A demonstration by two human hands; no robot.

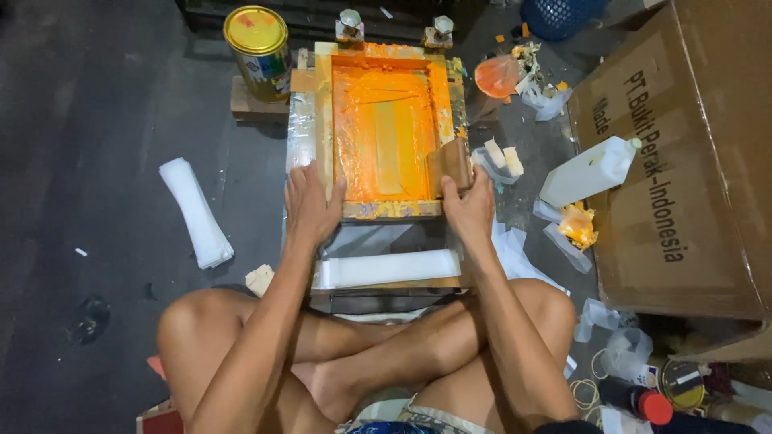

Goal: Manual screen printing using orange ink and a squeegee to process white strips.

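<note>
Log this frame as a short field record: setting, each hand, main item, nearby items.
setting: person cross-legged on dark floor
left hand: flat on near-left edge of the printing frame
right hand: at near-right corner, by the wooden squeegee
frame: wooden, coated with orange ink
nearby: yellow-lidded can, white bottle, cardboard box, white stack

The floor (96, 120) is dark and paint-stained. A stack of white sheets (195, 212) is laid at left of centre. A wooden block (241, 104) carrying a yellow-lidded can (257, 48) is placed at upper centre. A large cardboard box (691, 161) is positioned at right, with a white plastic bottle (591, 170) leaned against it. White scraps (555, 233) are scattered beside it.
</note>
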